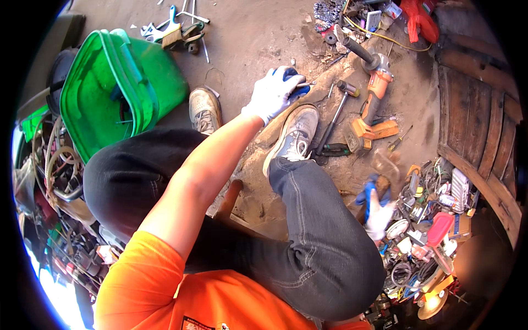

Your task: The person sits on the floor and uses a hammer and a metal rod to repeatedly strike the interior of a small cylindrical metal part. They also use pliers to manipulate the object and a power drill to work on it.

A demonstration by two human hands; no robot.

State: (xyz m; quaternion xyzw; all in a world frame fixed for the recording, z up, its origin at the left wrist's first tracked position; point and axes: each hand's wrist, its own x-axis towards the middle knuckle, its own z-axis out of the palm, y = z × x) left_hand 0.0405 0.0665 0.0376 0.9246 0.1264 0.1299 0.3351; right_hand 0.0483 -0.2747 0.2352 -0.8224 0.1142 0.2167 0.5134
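My left hand (pixel 273 94), in a white and blue glove, is closed on a small, thin metal piece (pixel 302 84) above my right shoe. My right hand (pixel 375 209), also gloved, is blurred at lower right beside a pile of scrap; whether it grips the brownish shape behind it is unclear. Between my hands lie a hammer (pixel 347 88) with a cylindrical head, a dark-handled tool (pixel 334 149) and an orange angle grinder (pixel 378 82) with a yellow battery. A small screwdriver (pixel 397 142) lies right of the grinder.
A green plastic bin (pixel 159 66) stands at upper left, near brushes and metal tools (pixel 171 36). Mixed scrap (pixel 60 231) is heaped at left, with more parts (pixel 423 192) at right beside curved wooden boards (pixel 478 126). A red bag (pixel 418 19) lies at top right.
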